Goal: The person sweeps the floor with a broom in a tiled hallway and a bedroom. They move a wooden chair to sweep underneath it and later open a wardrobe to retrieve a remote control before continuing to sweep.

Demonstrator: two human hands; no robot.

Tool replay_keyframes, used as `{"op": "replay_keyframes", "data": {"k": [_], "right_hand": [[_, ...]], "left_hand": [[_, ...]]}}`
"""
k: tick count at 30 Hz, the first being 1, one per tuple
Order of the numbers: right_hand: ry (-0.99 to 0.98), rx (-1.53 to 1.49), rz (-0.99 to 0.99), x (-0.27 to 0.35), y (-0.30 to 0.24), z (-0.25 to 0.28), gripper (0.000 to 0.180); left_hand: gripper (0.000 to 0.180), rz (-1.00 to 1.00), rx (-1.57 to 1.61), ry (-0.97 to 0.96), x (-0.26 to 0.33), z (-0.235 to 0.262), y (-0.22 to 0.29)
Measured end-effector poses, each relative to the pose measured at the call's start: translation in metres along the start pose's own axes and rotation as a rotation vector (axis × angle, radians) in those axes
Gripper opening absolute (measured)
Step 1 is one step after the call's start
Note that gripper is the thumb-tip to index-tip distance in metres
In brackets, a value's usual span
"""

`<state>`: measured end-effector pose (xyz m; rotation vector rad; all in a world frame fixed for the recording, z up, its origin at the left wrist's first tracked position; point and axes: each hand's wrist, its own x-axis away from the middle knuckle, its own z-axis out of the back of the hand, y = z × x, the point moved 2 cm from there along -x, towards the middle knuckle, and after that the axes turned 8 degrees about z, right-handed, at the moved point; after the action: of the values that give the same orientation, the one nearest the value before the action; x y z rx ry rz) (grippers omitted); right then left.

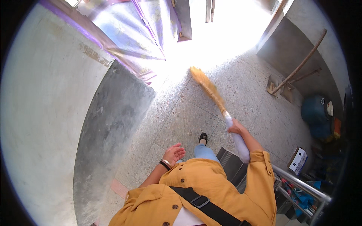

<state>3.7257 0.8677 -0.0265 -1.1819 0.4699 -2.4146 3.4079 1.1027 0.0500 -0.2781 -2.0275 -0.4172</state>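
Here: right hand (pixel 236 128) fingers wrapped round one broom (pixel 217 98), bristles far, over speckled floor (pixel 181 116) toward bright doorway. Left hand (pixel 174 153) empty, fingers loosely spread, near hip. Risk: swing clips wall (pixel 113 113) on left, or stick (pixel 298 69) leaning far right. One shoe (pixel 203 138) visible.

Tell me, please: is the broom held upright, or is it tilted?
Tilted. The broom slants away from the right hand, which grips its white handle; its straw-coloured bristles point forward and leftward, over the speckled floor.
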Motion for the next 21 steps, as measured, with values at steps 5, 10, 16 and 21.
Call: {"op": "replay_keyframes", "data": {"k": [5,10,16,21], "right_hand": [[0.137,-0.145,-0.007,-0.056,-0.028,0.01,0.056],[0.017,-0.388,0.148,-0.051,-0.043,-0.017,0.045],[-0.232,-0.546,0.119,-0.041,-0.047,-0.031,0.045],[-0.11,-0.625,0.11,-0.046,-0.056,-0.01,0.046]], "left_hand": [[0.034,0.007,-0.013,0.061,-0.009,-0.037,0.006],[0.034,0.04,-0.041,0.064,-0.029,-0.059,0.019],[0.034,0.107,-0.15,-0.023,-0.058,-0.085,0.056],[0.035,0.219,-0.314,-0.072,-0.085,-0.097,0.1]]}}
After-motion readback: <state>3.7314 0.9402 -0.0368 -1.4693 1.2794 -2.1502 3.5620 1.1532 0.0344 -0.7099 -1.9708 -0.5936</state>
